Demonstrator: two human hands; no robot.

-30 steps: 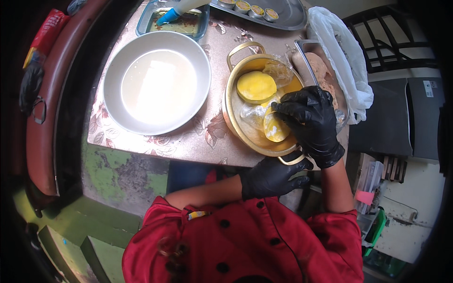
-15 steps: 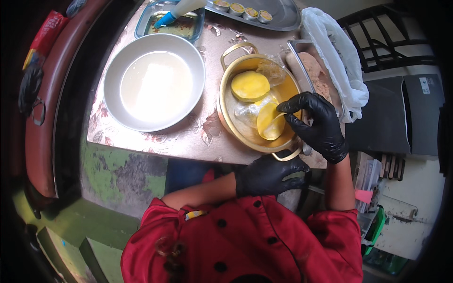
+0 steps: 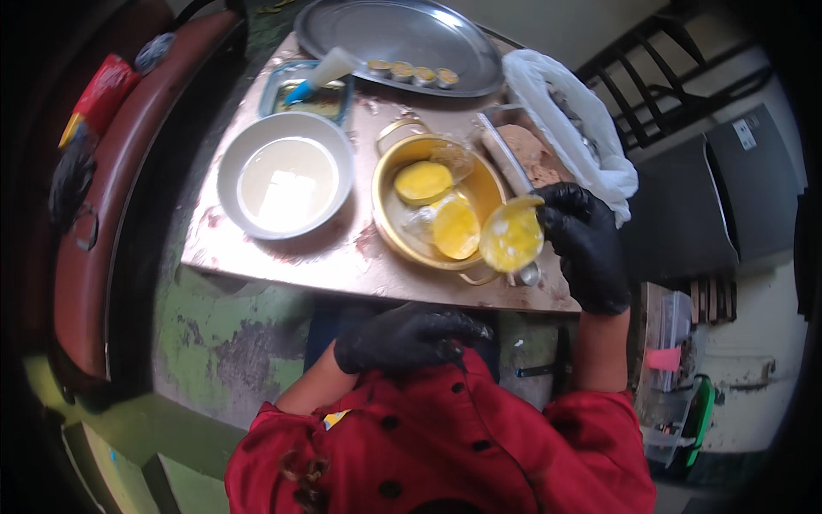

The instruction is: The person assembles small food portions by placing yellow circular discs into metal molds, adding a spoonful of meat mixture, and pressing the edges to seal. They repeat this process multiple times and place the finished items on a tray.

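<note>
Peeled away from the nearer yellow stack since the earlier frame, one thin yellow disc flecked with white now hangs over the right rim of the golden pot, its upper edge pinched in the gloved right hand. Both that stack and the farther yellow stack remain inside the pot. Gloved too, the left hand has shifted leftward from below the pot's near handle to before the red jacket, its finger opening impossible to tell.
</note>
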